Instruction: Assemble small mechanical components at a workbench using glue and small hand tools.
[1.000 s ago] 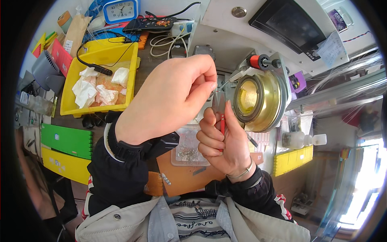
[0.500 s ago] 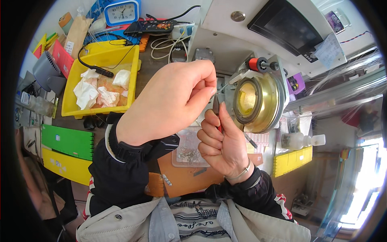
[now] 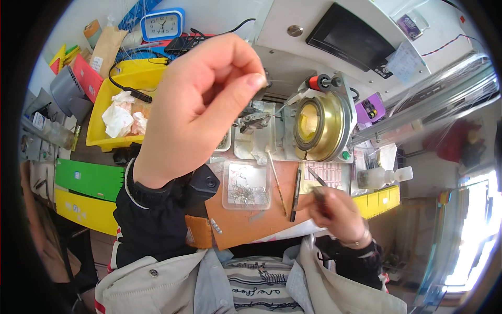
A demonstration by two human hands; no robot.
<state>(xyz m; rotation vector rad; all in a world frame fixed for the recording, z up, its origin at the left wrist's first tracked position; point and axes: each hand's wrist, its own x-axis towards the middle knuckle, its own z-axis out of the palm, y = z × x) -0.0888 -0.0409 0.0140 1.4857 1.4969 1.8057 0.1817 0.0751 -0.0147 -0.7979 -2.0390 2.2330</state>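
Observation:
My left hand is raised over the bench with thumb and forefinger pinched together. Something tiny shows at the fingertips, too small to make out. Lower on the right, my right hand is smeared by motion, its fingers closed round a dark pointed tool. Between the hands, a clear plastic tray of fine, thin metal pieces rests on a brown board. Right of this tray lie a thin stick and a black pen-like tool. A dark slim tool sits on a sheet with a red grid.
The machine's gold drum stands behind, below a dark screen. A yellow bin with crumpled tissues is at left, near a blue clock. Translucent bottles stand at right. Fine strands hang at upper right.
My hands have parted. The left rose a little up and left, still pinched; the right dropped down and right with the pointed tool. The view has shifted slightly, and the tray is uncovered.

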